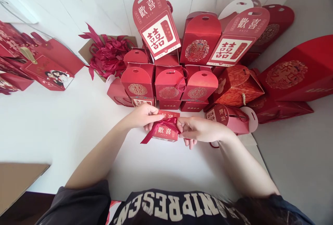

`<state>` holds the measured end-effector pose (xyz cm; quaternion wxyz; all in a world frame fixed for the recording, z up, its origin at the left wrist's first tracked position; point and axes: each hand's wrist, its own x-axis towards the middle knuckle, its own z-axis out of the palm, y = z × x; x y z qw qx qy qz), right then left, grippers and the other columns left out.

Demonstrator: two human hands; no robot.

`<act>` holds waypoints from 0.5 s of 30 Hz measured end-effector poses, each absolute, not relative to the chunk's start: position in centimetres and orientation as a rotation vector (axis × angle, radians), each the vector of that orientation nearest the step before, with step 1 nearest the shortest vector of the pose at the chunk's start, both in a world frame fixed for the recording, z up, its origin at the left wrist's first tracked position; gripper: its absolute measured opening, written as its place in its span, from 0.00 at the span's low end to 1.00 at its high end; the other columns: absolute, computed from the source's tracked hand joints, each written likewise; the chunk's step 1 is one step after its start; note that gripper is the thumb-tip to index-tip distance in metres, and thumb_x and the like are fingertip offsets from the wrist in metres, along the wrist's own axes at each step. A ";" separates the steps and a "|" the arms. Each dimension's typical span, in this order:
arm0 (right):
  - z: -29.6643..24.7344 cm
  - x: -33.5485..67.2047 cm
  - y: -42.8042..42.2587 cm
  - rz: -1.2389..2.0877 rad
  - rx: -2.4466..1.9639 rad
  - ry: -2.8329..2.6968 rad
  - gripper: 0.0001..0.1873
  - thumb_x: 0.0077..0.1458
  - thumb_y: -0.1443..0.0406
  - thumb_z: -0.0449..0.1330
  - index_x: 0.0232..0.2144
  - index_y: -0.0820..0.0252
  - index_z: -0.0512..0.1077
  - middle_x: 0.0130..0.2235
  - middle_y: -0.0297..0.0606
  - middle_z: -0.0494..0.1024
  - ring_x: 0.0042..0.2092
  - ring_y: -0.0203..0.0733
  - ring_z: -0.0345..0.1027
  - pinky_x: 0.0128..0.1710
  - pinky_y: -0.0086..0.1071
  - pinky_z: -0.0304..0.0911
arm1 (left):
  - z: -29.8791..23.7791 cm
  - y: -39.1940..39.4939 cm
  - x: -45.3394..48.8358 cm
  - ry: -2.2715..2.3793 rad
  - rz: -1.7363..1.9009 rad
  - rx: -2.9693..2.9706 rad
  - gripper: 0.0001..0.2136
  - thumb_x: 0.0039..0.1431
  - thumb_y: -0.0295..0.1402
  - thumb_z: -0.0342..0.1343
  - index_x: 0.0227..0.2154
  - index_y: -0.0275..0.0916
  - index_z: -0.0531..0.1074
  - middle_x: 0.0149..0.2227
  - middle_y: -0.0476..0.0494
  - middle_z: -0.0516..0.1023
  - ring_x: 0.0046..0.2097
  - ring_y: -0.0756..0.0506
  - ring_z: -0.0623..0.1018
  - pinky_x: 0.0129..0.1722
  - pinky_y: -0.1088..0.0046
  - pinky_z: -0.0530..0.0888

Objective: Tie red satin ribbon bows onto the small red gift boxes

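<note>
Nearest the lens, a dark T-shirt (166, 207) with white block lettering, and from it two bare forearms reaching forward over the white table (65, 124). At lower left, a brown cardboard sheet (18, 180) at the table's near edge.

Between the hands, at mid-table: a small red box (166, 134) lying flat, long axis running left to right (gold characters on the near face). Across its top, a dark red ribbon (163, 124), one loose tail trailing off the lower-left corner onto the table.

Left hand (143, 115) at the box's left end, fingers curled shut around that end, thumb laid along the far edge; ribbon or card under the fingertips, impossible to tell which. Right hand (201, 129) at the right end, thumb and forefinger pinched shut on the ribbon just right of its crossing, remaining fingers hanging loose below. Both hands touching the box, neither nearer than the other.

Just behind, stacked red gift boxes (169, 86) with arched handles, and above them a tall box (155, 23) bearing a white label. Just beside the right wrist, a toppled box (226, 117) on its side. Farther left, a bundle of ribbons (109, 51), well apart from both hands.
</note>
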<state>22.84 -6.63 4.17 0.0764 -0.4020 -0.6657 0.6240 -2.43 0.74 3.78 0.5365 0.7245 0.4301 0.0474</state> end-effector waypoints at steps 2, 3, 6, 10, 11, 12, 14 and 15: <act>4.8 23.9 -6.7 1.800 -1.215 -2.168 0.07 0.57 0.62 0.59 0.33 0.56 0.63 0.26 0.34 0.78 0.24 0.37 0.72 0.24 0.28 0.65 | 3.7 0.9 -2.6 0.996 0.124 1.799 0.21 0.58 0.48 0.56 0.19 0.37 0.63 0.16 0.51 0.69 0.19 0.53 0.70 0.19 0.80 0.65; 5.1 24.4 -6.8 1.732 -1.236 -2.236 0.07 0.57 0.61 0.60 0.34 0.57 0.65 0.26 0.34 0.78 0.25 0.38 0.72 0.24 0.28 0.64 | 3.7 1.0 -2.7 0.987 0.124 1.814 0.20 0.56 0.48 0.58 0.20 0.37 0.64 0.18 0.51 0.69 0.20 0.53 0.70 0.19 0.79 0.65; 5.9 24.9 -7.0 1.414 -1.320 -2.253 0.06 0.60 0.61 0.56 0.38 0.56 0.68 0.27 0.34 0.78 0.29 0.39 0.71 0.28 0.30 0.63 | 4.1 1.2 -2.9 0.939 0.070 1.779 0.19 0.52 0.48 0.62 0.23 0.37 0.65 0.22 0.52 0.69 0.24 0.51 0.72 0.22 0.78 0.67; 5.4 23.2 -6.7 0.953 -1.344 -2.114 0.07 0.64 0.61 0.53 0.37 0.56 0.69 0.35 0.35 0.76 0.34 0.39 0.68 0.35 0.32 0.63 | 5.1 1.2 -3.0 0.829 0.006 1.852 0.16 0.47 0.43 0.66 0.28 0.37 0.68 0.26 0.52 0.67 0.27 0.52 0.68 0.26 0.77 0.65; 5.0 22.7 -6.5 0.887 -1.328 -2.090 0.07 0.63 0.61 0.54 0.38 0.56 0.69 0.38 0.37 0.75 0.37 0.40 0.69 0.37 0.34 0.64 | 5.3 1.1 -3.1 0.821 -0.008 1.873 0.16 0.47 0.42 0.67 0.29 0.38 0.68 0.27 0.52 0.67 0.28 0.52 0.67 0.26 0.76 0.64; 4.6 22.2 -6.3 0.846 -1.300 -2.075 0.06 0.63 0.61 0.55 0.39 0.56 0.69 0.40 0.39 0.74 0.40 0.42 0.69 0.41 0.36 0.64 | 5.5 1.0 -3.1 0.823 -0.020 1.882 0.17 0.46 0.42 0.67 0.31 0.38 0.67 0.27 0.53 0.66 0.27 0.52 0.65 0.26 0.76 0.63; 3.7 21.6 -6.0 0.832 -1.226 -2.060 0.07 0.61 0.60 0.57 0.41 0.55 0.70 0.45 0.42 0.73 0.47 0.45 0.68 0.49 0.40 0.63 | 5.8 0.8 -3.4 0.841 0.001 1.885 0.18 0.48 0.41 0.66 0.36 0.40 0.65 0.26 0.54 0.65 0.27 0.52 0.65 0.26 0.76 0.63; 3.3 21.4 -5.9 0.849 -1.191 -2.059 0.07 0.61 0.60 0.58 0.40 0.55 0.70 0.46 0.42 0.72 0.49 0.46 0.67 0.52 0.42 0.62 | 5.9 0.7 -3.5 0.869 0.042 1.899 0.19 0.48 0.41 0.65 0.38 0.41 0.64 0.27 0.54 0.66 0.28 0.51 0.65 0.27 0.76 0.64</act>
